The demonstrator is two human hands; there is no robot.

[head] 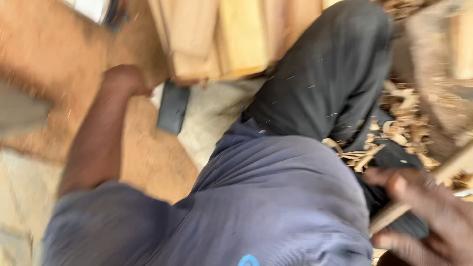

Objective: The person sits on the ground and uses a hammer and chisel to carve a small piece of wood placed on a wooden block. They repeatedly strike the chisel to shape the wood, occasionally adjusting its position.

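Note:
The picture is blurred by motion. My right hand [427, 216] is at the lower right, its fingers wrapped around a thin pale wooden strip [451, 170] that slants up to the right. My left arm reaches out to the upper left. My left hand [124, 79] rests low by the brown floor, close to the end of a stack of planks [231, 44] and a dark flat object [172, 107]. Blur hides its fingers. My grey-blue shirt [266, 197] and dark trousers [330, 74] fill the middle.
Pale wooden planks lie stacked across the top. Curled wood shavings [401, 129] are heaped on the right beside my leg. A sandy brown floor [59, 54] spreads to the left, with a white object [91, 9] at the top left corner.

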